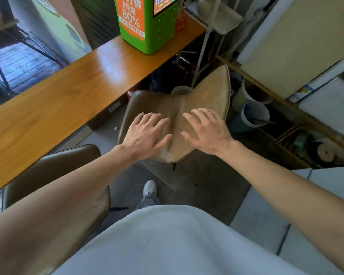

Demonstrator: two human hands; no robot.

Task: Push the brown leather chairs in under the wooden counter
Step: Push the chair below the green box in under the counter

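A brown leather chair (205, 96) stands in the middle of the view, out from the wooden counter (68, 92), its seat edge near the counter's front. My left hand (147, 133) and my right hand (207, 130) hover side by side over its near edge, fingers spread, holding nothing; I cannot tell if they touch the leather. A second brown leather chair (68, 165) sits at the lower left, partly tucked under the counter and partly hidden by my left forearm.
A green and orange charging kiosk (147, 26) stands on the counter's far end. Buckets (252, 116) and clutter crowd the floor right of the chair, below a pale cabinet (296, 46). My foot (149, 188) is on the grey floor behind the chair.
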